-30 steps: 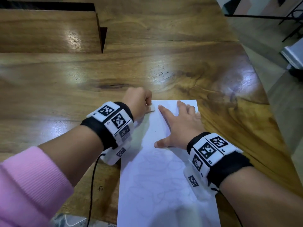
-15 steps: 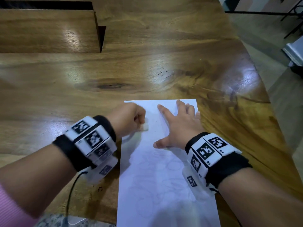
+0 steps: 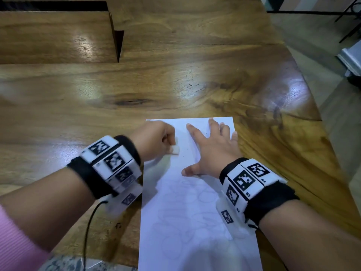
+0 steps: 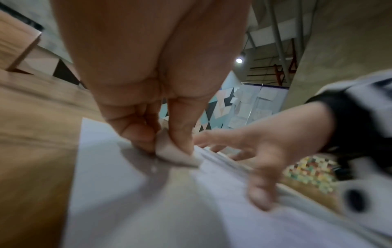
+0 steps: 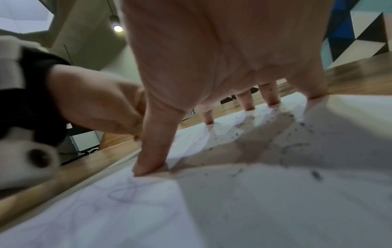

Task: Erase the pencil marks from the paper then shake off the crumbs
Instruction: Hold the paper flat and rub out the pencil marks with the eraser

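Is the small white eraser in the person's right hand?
No, the left hand pinches the small white eraser, while the right hand lies flat on the white sheet of paper.

The left hand (image 4: 148, 70) fills the upper middle of the frame. Its thumb and fingers pinch a small white eraser (image 4: 172, 152), and the low end of the eraser touches the paper (image 4: 118, 193). The paper covers the lower part of the frame, and it is blurred. At the right, the right hand (image 4: 273, 156) lies on the paper with fingers spread and straight. A black and white wrist band (image 4: 360, 120) is at the right edge. The wooden table (image 4: 36, 134) shows at the left. Behind, in the middle, is a wall with coloured triangles (image 4: 220, 107).
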{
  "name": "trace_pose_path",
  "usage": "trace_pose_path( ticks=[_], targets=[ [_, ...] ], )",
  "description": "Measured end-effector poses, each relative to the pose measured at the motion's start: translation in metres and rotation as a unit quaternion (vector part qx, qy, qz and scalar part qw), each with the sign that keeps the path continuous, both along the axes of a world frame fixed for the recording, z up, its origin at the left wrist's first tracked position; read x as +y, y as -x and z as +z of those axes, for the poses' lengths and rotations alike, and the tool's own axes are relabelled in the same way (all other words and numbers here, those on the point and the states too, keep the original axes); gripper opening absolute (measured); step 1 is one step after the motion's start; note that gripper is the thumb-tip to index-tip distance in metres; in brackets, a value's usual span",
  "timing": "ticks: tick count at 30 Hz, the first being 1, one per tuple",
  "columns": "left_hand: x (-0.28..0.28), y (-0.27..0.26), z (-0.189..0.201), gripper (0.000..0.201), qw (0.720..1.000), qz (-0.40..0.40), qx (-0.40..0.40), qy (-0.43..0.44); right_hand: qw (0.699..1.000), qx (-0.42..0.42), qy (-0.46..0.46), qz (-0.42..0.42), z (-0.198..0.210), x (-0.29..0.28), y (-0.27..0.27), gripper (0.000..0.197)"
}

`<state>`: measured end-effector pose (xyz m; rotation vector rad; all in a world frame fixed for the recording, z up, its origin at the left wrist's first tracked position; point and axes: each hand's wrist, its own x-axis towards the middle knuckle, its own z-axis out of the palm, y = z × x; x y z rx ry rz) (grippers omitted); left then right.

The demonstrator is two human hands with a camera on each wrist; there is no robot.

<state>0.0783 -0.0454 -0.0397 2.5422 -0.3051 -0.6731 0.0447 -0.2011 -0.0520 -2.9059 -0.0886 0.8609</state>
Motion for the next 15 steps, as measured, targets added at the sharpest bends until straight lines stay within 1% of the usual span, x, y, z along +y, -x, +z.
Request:
trace_pose_path(
  ticks=[2,3,5,6,8,9,10,11,13,14,15],
  targets=[
    [-0.013,-0.018,0.003,0.007,0.997,0.032,-0.063,0.007,1.000,-0.003,0.000,0.000,0.000,0.000,0.000,0.117],
    [-0.021,-0.024,0.003,0.004,0.995,0.046,-0.084,0.004,1.000,-0.004,0.000,-0.002,0.000,-0.001,0.000,0.118],
    [-0.026,-0.022,0.001,0.007,0.996,0.051,-0.074,0.009,1.000,-0.003,-0.001,-0.007,-0.001,-0.001,0.001,0.121],
    [-0.023,-0.012,0.000,0.011,0.998,0.027,-0.061,0.015,1.000,-0.002,-0.001,-0.009,-0.001,-0.001,0.001,0.123],
    [-0.013,0.011,-0.001,0.019,0.998,-0.054,-0.023,0.009,1.000,-0.003,-0.004,-0.010,-0.001,-0.002,0.001,0.124],
    [-0.009,0.017,-0.002,0.019,0.996,-0.087,-0.002,-0.002,1.000,-0.002,-0.004,-0.010,-0.001,-0.002,0.001,0.125],
    [-0.008,0.018,-0.002,0.016,0.995,-0.098,0.001,-0.004,1.000,-0.001,-0.002,-0.007,-0.001,-0.002,0.001,0.125],
    [-0.010,0.014,0.000,0.012,0.997,-0.082,-0.015,-0.002,1.000,0.000,0.002,-0.003,-0.001,-0.001,0.001,0.126],
    [-0.020,-0.003,0.001,0.007,0.997,-0.005,-0.077,0.008,1.000,0.003,0.006,0.004,-0.001,-0.001,0.002,0.128],
    [-0.027,-0.009,0.003,0.007,0.994,0.022,-0.105,0.003,1.000,0.004,0.008,0.007,-0.001,-0.002,0.002,0.130],
    [-0.030,-0.010,0.004,0.008,0.994,0.019,-0.112,-0.003,1.000,0.004,0.010,0.011,-0.002,-0.002,0.003,0.132]
  ],
)
